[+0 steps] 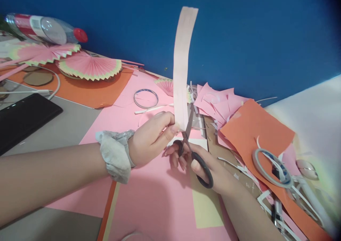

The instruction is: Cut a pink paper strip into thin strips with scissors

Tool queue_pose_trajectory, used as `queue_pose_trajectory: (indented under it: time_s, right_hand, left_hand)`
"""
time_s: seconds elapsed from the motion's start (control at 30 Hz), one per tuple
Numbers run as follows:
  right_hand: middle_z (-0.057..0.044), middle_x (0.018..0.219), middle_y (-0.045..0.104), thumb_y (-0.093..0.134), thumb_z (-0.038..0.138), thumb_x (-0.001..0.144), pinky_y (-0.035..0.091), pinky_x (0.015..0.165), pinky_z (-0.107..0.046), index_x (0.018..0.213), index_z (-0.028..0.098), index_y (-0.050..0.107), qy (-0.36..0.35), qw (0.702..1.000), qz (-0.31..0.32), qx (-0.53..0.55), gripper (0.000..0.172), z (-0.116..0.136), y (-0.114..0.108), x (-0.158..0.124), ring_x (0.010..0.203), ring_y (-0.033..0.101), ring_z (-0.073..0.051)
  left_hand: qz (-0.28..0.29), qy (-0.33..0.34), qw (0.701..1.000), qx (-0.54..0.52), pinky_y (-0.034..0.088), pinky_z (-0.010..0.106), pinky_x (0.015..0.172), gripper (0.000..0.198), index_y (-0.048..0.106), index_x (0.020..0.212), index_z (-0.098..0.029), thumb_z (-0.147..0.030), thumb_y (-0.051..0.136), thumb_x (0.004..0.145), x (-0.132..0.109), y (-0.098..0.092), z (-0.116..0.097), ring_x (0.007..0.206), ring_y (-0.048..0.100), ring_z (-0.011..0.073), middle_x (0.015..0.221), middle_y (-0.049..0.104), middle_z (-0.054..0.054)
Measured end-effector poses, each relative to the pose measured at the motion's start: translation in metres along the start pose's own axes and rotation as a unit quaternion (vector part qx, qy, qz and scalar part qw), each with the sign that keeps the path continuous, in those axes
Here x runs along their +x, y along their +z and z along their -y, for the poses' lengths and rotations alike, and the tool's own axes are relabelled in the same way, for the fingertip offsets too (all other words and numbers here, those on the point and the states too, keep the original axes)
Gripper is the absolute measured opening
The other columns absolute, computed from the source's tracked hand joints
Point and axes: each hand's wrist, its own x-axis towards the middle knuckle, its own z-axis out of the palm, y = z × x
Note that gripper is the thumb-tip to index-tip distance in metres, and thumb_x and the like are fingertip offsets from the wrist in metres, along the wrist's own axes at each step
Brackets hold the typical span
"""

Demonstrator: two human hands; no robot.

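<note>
My left hand pinches the lower end of a long pale pink paper strip, which stands upright and bends a little to the right at its top. A grey scrunchie circles that wrist. In my right hand is a pair of black-handled scissors, with thumb and fingers through the loops. Its blades are parted and point up beside the strip's lower right edge. Whether they touch the paper I cannot tell. Pink paper sheets lie beneath both hands.
Folded pink paper fans and a plastic bottle lie at the back left, a black phone nearer. A tape roll sits behind my hands. Pink scraps, orange paper and another tape roll crowd the right.
</note>
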Motion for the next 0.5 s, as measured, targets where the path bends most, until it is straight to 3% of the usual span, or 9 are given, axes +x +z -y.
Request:
queue_pose_trajectory:
  time_s: [0.17, 0.33, 0.5]
  right_hand:
    - [-0.002, 0.072, 0.046, 0.044, 0.067, 0.082, 0.040, 0.065, -0.032, 0.104, 0.016, 0.057, -0.003, 1.000, -0.008, -0.006, 0.057, -0.0015, 0.0009, -0.0018, 0.067, 0.044, -0.017]
    - [-0.002, 0.077, 0.049, 0.046, 0.062, 0.084, 0.040, 0.067, -0.031, 0.106, 0.018, 0.056, -0.026, 1.000, 0.003, -0.008, 0.050, -0.0028, -0.0011, -0.0016, 0.069, 0.047, -0.016]
    - [-0.005, 0.081, 0.054, 0.045, 0.064, 0.084, 0.041, 0.065, -0.031, 0.104, 0.016, 0.057, -0.020, 1.000, 0.004, -0.015, 0.053, -0.0022, -0.0033, -0.0011, 0.068, 0.047, -0.016]
  left_hand:
    - [-0.010, 0.000, 1.000, -0.011, 0.042, 0.026, 0.046, 0.026, 0.040, 0.077, -0.020, -0.040, 0.037, 0.093, -0.0002, 0.0002, -0.0015, 0.055, 0.053, 0.0114, 0.068, 0.045, 0.000]
    - [0.057, -0.049, 0.990, -0.123, 0.046, 0.029, 0.049, 0.023, 0.037, 0.081, -0.021, -0.039, 0.033, 0.095, -0.0015, 0.0013, -0.0006, 0.053, 0.057, 0.0131, 0.060, 0.045, -0.003]
    - [0.055, -0.049, 0.988, -0.136, 0.047, 0.029, 0.050, 0.024, 0.036, 0.079, -0.021, -0.039, 0.035, 0.094, -0.0017, 0.0022, 0.0012, 0.053, 0.058, 0.0129, 0.062, 0.047, -0.002]
